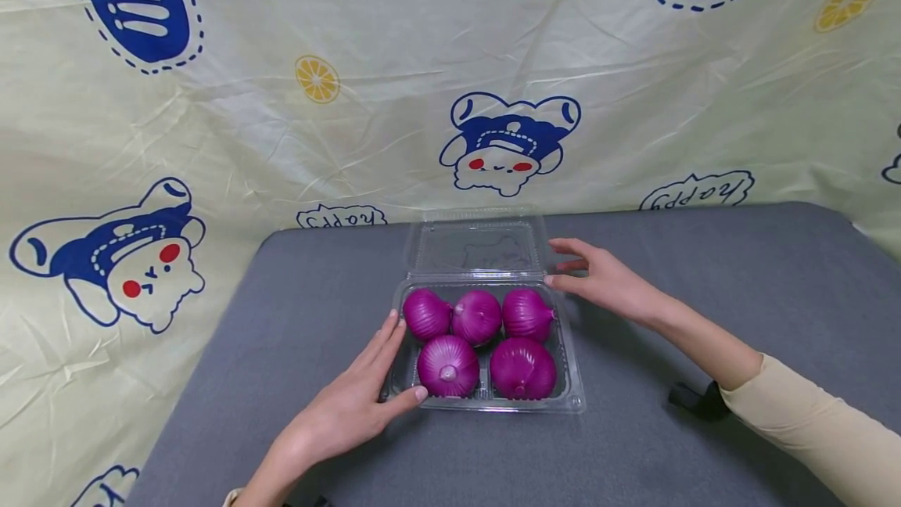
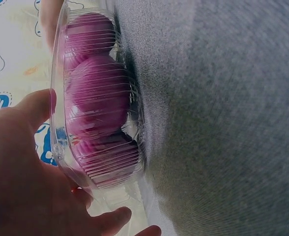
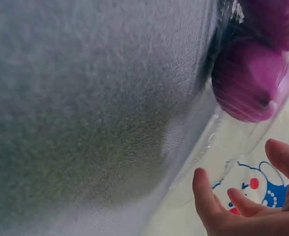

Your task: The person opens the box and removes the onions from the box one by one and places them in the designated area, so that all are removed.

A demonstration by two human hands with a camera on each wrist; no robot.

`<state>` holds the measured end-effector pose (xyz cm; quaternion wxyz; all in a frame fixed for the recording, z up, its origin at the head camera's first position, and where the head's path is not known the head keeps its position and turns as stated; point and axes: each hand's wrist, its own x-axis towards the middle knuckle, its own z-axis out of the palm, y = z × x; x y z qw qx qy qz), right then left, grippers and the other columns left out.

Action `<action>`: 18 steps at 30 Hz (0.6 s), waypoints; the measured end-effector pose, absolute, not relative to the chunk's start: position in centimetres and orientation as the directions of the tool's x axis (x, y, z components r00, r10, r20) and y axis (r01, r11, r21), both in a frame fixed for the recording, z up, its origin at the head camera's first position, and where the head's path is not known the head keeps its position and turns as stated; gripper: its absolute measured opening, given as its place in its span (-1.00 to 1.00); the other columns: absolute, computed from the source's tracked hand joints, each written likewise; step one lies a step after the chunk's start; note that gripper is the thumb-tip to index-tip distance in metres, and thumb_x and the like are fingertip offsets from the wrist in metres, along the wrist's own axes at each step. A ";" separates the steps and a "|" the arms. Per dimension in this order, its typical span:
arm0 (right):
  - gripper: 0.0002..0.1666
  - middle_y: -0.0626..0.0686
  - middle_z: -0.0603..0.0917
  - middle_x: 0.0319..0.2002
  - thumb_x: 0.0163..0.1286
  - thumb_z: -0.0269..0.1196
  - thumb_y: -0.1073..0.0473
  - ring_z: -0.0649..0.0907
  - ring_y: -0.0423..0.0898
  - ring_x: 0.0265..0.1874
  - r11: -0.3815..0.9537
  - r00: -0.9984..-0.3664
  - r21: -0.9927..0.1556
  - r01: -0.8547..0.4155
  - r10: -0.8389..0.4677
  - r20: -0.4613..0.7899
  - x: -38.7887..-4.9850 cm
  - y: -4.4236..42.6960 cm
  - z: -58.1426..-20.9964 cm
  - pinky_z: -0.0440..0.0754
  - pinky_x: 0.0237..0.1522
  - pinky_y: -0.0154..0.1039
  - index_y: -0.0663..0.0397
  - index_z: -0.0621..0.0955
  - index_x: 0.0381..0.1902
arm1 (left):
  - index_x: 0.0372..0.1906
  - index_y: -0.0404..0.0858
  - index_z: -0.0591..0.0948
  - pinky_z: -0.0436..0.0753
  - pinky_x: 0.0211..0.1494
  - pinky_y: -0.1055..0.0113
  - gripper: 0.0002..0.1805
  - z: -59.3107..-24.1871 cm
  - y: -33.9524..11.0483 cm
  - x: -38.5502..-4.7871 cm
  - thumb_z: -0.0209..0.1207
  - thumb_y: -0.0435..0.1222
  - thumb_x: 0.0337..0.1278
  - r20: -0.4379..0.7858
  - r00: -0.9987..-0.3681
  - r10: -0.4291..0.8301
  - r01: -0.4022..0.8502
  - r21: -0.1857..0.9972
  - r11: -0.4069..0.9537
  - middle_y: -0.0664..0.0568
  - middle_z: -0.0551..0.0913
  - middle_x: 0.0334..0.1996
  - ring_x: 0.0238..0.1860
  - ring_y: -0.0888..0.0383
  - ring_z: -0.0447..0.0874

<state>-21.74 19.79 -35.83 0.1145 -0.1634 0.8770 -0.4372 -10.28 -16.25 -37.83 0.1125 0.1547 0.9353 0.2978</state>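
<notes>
A clear plastic clamshell box (image 1: 579,401) stands on the grey table with several purple onions (image 1: 449,366) inside, three in the back row and two in front. Its clear lid (image 1: 479,245) is swung back, away from the person. My left hand (image 1: 355,397) rests along the box's left side, fingers extended and thumb at the near left corner; in the left wrist view the thumb meets the rim. Beside the lid's right edge, close to the hinge, is my right hand (image 1: 608,280), its fingers loosely bent and holding nothing. Whether its fingertips touch the lid I cannot tell.
The grey cloth-covered table (image 1: 704,257) extends around the box. Behind it hangs a pale curtain (image 1: 394,131) printed with cartoon dogs and orange slices. A black strap-like object (image 1: 697,401) shows at the right sleeve (image 1: 795,413).
</notes>
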 end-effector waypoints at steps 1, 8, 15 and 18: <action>-0.13 0.32 0.23 0.42 0.40 0.27 -0.01 0.38 0.30 0.30 0.574 -0.922 -0.794 -0.197 -0.384 -0.049 -21.4 19.8 -35.7 0.44 0.14 0.29 0.23 0.19 0.48 | 0.59 -0.02 -0.07 0.12 0.46 0.06 0.00 -37.8 -16.2 -10.3 0.15 0.23 0.22 -0.118 -0.927 0.357 0.223 0.593 0.774 0.33 -0.29 0.55 0.51 0.26 -0.21; -0.24 0.23 0.12 0.47 0.32 0.37 0.12 0.38 0.31 0.27 0.619 -0.901 -0.695 -0.366 -0.422 0.098 -19.5 19.5 -35.8 0.48 0.10 0.26 0.11 0.35 0.41 | 0.59 -0.02 -0.06 0.11 0.46 0.06 0.00 -37.8 -16.2 -10.2 0.16 0.21 0.23 -0.114 -0.927 0.358 0.225 0.594 0.773 0.33 -0.28 0.55 0.51 0.26 -0.22; -0.20 0.10 0.17 0.48 0.19 0.46 0.21 0.25 0.20 0.39 0.620 -0.836 -0.594 -0.513 -0.516 0.183 -18.3 19.4 -36.3 0.56 0.05 0.19 -0.02 0.43 0.38 | 0.59 -0.05 -0.04 0.12 0.46 0.01 -0.02 -37.7 -16.2 -10.1 0.16 0.20 0.24 -0.096 -0.924 0.370 0.241 0.604 0.760 0.25 -0.25 0.57 0.53 0.19 -0.18; -0.17 0.06 0.20 0.48 0.14 0.49 0.20 0.23 0.17 0.41 0.612 -0.817 -0.581 -0.537 -0.550 0.174 -18.2 19.3 -36.3 0.54 0.07 0.19 -0.03 0.45 0.38 | 0.59 -0.05 -0.04 0.13 0.45 0.01 -0.01 -37.7 -16.2 -10.1 0.15 0.21 0.23 -0.101 -0.925 0.366 0.236 0.602 0.763 0.26 -0.25 0.57 0.52 0.19 -0.18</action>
